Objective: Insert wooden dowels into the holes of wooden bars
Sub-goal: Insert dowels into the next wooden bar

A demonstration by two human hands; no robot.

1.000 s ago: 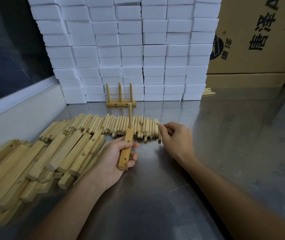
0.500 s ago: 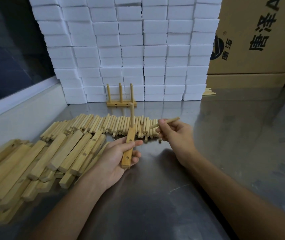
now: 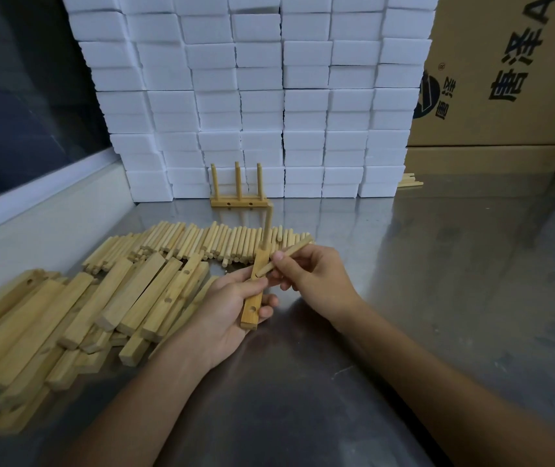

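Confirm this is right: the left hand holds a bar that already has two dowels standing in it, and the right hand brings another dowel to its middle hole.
Not quite. The head view shows the bar in the left hand with only one standing dowel, not two. The right hand does bring another dowel to its middle hole.
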